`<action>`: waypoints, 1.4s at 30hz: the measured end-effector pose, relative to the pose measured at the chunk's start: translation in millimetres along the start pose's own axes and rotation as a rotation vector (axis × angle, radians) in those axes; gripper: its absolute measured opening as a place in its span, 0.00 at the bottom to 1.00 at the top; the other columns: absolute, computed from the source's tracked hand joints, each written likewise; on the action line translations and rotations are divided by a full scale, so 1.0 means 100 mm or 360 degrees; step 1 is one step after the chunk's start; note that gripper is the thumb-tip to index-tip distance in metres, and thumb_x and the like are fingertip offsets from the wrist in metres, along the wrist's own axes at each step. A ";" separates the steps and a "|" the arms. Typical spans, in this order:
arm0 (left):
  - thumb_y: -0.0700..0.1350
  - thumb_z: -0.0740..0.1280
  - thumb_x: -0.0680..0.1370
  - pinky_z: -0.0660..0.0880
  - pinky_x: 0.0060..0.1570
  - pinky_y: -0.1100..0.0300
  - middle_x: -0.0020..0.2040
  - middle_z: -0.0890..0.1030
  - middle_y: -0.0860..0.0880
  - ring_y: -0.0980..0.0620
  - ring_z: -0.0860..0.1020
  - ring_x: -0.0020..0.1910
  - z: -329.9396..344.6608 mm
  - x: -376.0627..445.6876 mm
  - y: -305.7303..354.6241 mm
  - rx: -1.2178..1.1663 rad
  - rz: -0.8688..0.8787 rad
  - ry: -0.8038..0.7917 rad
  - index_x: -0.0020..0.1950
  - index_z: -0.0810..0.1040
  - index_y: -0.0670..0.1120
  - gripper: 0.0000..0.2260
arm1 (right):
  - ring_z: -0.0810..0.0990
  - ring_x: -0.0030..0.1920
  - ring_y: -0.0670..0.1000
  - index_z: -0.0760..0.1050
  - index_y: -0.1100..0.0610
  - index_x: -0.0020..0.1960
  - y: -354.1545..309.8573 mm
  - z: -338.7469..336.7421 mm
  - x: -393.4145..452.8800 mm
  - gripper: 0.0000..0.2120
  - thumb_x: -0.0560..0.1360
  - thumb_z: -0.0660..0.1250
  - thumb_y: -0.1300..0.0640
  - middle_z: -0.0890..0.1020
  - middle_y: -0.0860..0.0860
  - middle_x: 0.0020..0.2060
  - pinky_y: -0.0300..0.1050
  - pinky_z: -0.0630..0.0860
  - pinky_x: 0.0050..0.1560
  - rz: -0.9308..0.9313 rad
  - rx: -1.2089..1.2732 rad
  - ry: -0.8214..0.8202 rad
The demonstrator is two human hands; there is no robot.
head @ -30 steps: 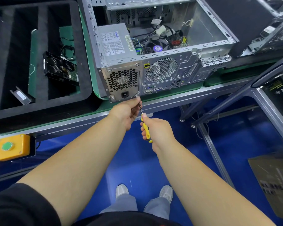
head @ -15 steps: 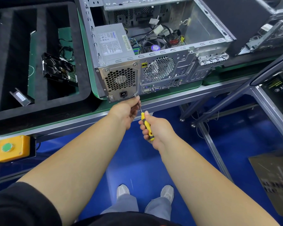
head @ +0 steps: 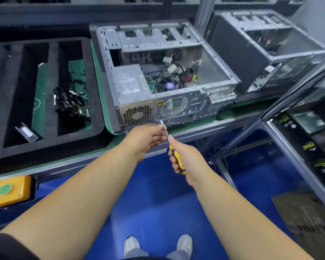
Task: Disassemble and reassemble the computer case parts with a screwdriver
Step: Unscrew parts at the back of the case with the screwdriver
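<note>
Screwdriver [head: 177, 158] with a yellow and black handle sits in the curled fingers of the right hand [head: 184, 158], just below the rear panel of the computer case [head: 158, 77], its metal shaft angled up toward the panel's lower edge. The left hand [head: 146, 137] pinches the shaft near the tip with its fingertips. The case lies open on the workbench, and left of it is a black foam tray [head: 94, 87] holding a dark part [head: 69, 104].
</note>
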State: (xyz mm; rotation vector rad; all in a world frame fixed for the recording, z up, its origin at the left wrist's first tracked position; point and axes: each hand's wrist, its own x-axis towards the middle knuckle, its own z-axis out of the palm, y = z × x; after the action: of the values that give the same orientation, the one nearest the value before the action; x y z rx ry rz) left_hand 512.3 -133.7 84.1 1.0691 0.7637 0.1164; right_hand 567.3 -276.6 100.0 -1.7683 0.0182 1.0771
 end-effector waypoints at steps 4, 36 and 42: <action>0.45 0.66 0.80 0.77 0.49 0.59 0.42 0.85 0.50 0.54 0.82 0.43 0.08 -0.19 0.35 0.0378 0.0236 -0.0212 0.49 0.83 0.46 0.07 | 0.67 0.26 0.49 0.70 0.52 0.33 -0.21 -0.07 -0.15 0.18 0.73 0.73 0.45 0.69 0.49 0.25 0.46 0.65 0.33 -0.0496 -0.0263 0.0118; 0.80 0.48 0.67 0.41 0.74 0.40 0.80 0.45 0.45 0.44 0.44 0.79 0.57 0.04 1.01 0.2464 -0.0025 0.1071 0.80 0.46 0.58 0.46 | 0.75 0.41 0.51 0.73 0.47 0.44 -1.51 -1.18 0.67 0.16 0.70 0.75 0.39 0.73 0.47 0.49 0.46 0.68 0.40 -0.1281 -0.1511 0.0406; 0.79 0.47 0.67 0.41 0.74 0.38 0.80 0.46 0.44 0.45 0.45 0.79 0.59 0.13 1.05 0.2472 -0.0013 0.1150 0.79 0.47 0.58 0.45 | 0.74 0.38 0.53 0.73 0.52 0.43 -1.58 -1.19 0.82 0.18 0.71 0.74 0.39 0.72 0.48 0.46 0.46 0.66 0.36 -0.1372 -0.1499 0.0406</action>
State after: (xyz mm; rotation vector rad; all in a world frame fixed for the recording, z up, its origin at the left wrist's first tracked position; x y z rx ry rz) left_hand 586.1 -119.6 179.0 2.5605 1.5790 -0.1571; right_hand 767.6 -253.8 172.5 -2.3374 -1.1473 0.1817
